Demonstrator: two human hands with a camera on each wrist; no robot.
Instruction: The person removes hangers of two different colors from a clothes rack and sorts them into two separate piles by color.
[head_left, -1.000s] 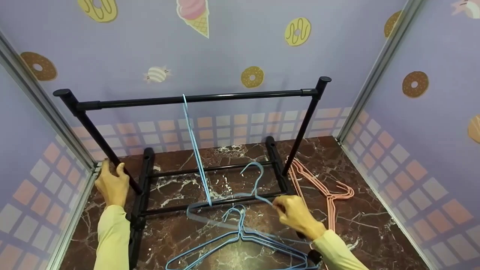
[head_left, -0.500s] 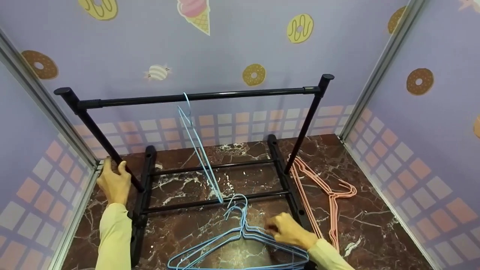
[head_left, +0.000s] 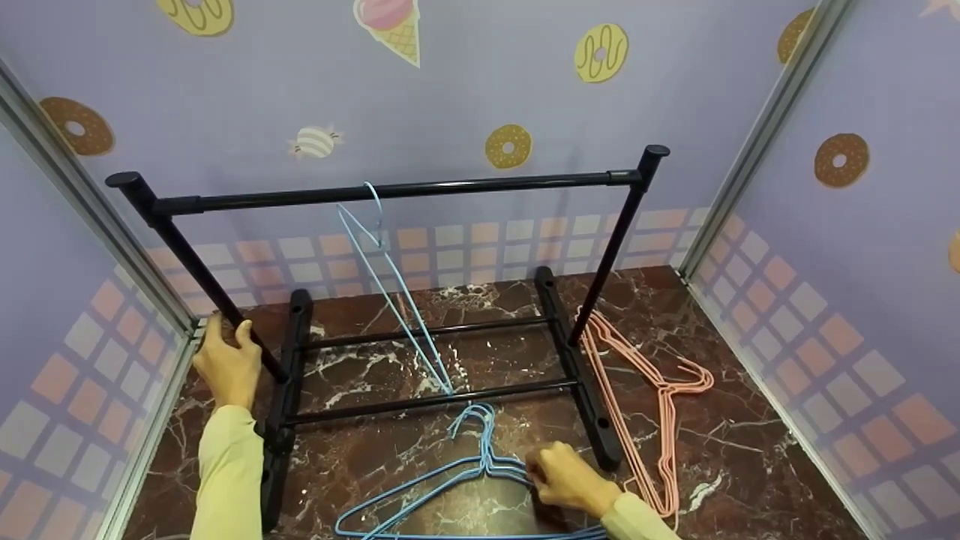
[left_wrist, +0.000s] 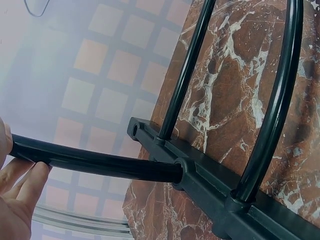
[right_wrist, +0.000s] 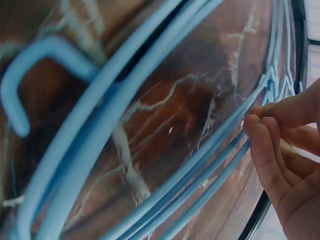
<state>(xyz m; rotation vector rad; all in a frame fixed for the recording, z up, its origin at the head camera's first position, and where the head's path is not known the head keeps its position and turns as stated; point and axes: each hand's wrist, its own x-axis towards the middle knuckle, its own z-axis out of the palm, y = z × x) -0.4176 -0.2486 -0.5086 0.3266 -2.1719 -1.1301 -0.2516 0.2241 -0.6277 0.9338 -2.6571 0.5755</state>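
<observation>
A black metal clothes rack point(head_left: 495, 184) stands on the marble surface. On its top bar one blue wire hanger point(head_left: 409, 300) hangs by its hook. My left hand point(head_left: 229, 367) holds the rack's left post low down; in the left wrist view its fingers point(left_wrist: 34, 182) lie against the post point(left_wrist: 105, 165). Several blue hangers point(head_left: 486, 463) lie stacked in front of the rack. My right hand point(head_left: 566, 476) pinches the right shoulder of a blue hanger in that stack. The right wrist view shows thumb and fingertips meeting on the blue wire point(right_wrist: 232, 145).
Several pink hangers point(head_left: 666, 427) lie on the marble at the right, partly beside the rack's right foot point(head_left: 589, 397). Patterned wall panels point(head_left: 450, 97) enclose the back and both sides, close behind the rack.
My right hand has lowered a blue hanger from beside the rack onto the stack and come down with it. The hung hanger has swung, turning more face-on. My left hand stays on the post.
</observation>
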